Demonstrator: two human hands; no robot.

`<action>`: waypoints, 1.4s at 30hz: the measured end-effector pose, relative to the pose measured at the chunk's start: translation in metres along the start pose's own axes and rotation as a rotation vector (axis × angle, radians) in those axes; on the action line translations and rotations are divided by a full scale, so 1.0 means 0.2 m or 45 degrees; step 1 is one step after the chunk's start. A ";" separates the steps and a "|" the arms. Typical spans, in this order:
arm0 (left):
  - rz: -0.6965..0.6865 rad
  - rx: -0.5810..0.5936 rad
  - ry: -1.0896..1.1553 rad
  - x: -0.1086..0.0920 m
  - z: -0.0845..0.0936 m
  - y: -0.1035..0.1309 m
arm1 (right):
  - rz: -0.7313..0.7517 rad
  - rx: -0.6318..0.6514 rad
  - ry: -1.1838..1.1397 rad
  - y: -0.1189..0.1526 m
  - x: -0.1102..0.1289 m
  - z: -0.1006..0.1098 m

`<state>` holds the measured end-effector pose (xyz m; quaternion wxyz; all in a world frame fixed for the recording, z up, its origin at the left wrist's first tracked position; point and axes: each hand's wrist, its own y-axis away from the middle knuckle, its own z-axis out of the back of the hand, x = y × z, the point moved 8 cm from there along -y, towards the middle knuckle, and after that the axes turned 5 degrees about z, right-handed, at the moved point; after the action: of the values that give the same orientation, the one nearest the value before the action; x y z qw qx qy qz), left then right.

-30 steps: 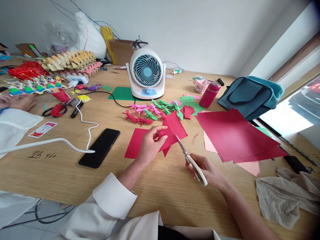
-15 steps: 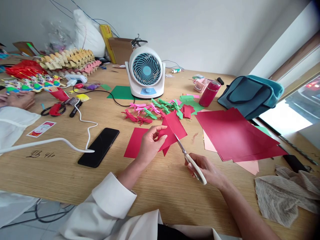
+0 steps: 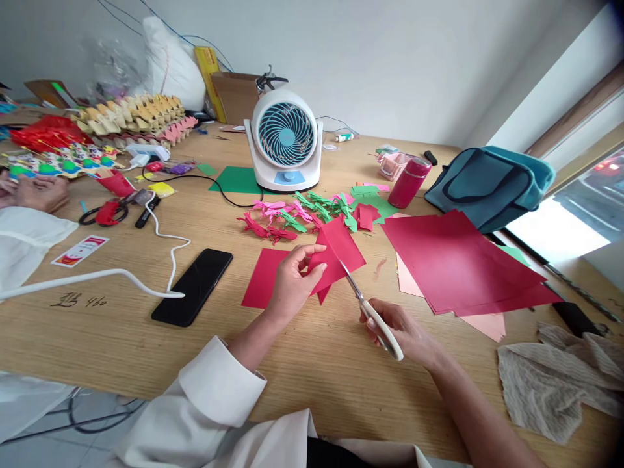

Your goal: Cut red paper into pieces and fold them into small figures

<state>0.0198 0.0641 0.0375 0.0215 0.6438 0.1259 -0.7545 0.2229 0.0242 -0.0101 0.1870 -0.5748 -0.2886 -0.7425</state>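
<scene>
Between thumb and fingers, my left hand point(image 3: 296, 273) pinches a piece of red paper point(image 3: 344, 247) just above the table. My right hand point(image 3: 397, 325) is wrapped round white-handled scissors point(image 3: 375, 318), whose blades meet the paper's lower part. Whether the blades are fully closed I cannot tell. Another red sheet point(image 3: 259, 279) lies flat under my left hand, partly covered by it. Just beyond the paper is a heap of folded green paper strips point(image 3: 322, 207), with pink strips point(image 3: 273, 209) and red strips point(image 3: 260, 227) beside it.
A white fan point(image 3: 286, 140) stands behind the strips. To the right are large red sheets point(image 3: 458, 260), a red bottle point(image 3: 409, 184), a blue bag point(image 3: 487, 185) and a crumpled cloth point(image 3: 560, 377). A black phone point(image 3: 192, 287) lies left, near a white cable point(image 3: 107, 276). Another person's hand point(image 3: 41, 193) rests far left.
Hardly anything differs. Both my hands, the red paper and the scissors keep the same position; the other person's hand at far left has shifted slightly.
</scene>
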 end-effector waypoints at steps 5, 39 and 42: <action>0.006 0.007 0.006 -0.01 0.00 0.00 | -0.009 0.000 -0.022 0.00 -0.01 0.00; 0.138 0.049 0.104 0.03 -0.01 0.00 | 0.048 -0.090 -0.010 0.00 -0.02 0.01; 0.139 0.054 0.108 0.02 -0.01 0.00 | 0.048 -0.091 -0.013 -0.01 -0.01 0.01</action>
<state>0.0216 0.0646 0.0336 0.0437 0.6812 0.0756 -0.7268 0.2239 0.0258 -0.0127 0.1791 -0.5902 -0.2520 -0.7457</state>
